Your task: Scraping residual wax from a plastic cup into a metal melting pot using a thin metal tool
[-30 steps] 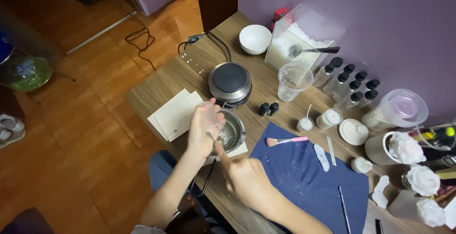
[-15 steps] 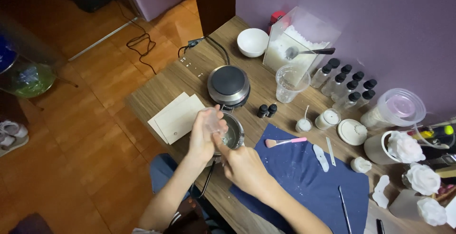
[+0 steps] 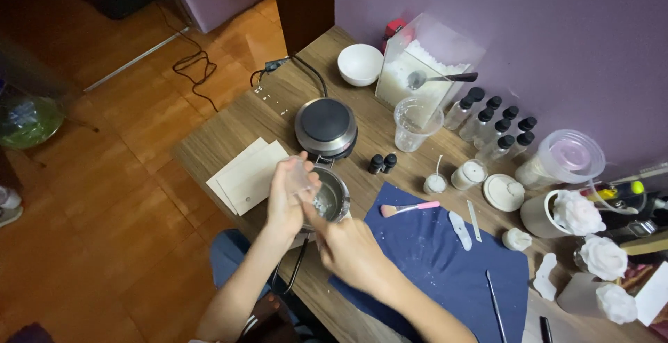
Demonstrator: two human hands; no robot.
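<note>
1. A wooden table (image 3: 229, 124) stands against a purple wall, over an orange tiled floor.
2. A dark blue mat (image 3: 431, 259) lies on the table's near right part; a pink-handled brush (image 3: 407, 208) rests on its upper edge.
3. A clear box of white flakes (image 3: 417, 72) with a spoon in it stands at the wall, a white bowl (image 3: 360, 63) to its left and a clear plastic cup (image 3: 415, 122) in front.
4. A round hot plate (image 3: 325, 126) sits mid-table, pale cards (image 3: 247, 174) lying to its lower left.
5. A small metal pot (image 3: 330, 197) sits just below the hot plate, white bits inside.
6. The left hand (image 3: 287, 200) is closed around a small clear cup (image 3: 300, 176), held tilted over the pot's left rim.
7. The right hand (image 3: 346, 252) is just beside the left, its forefinger reaching up to the cup; whether it grips anything I cannot tell.
</note>
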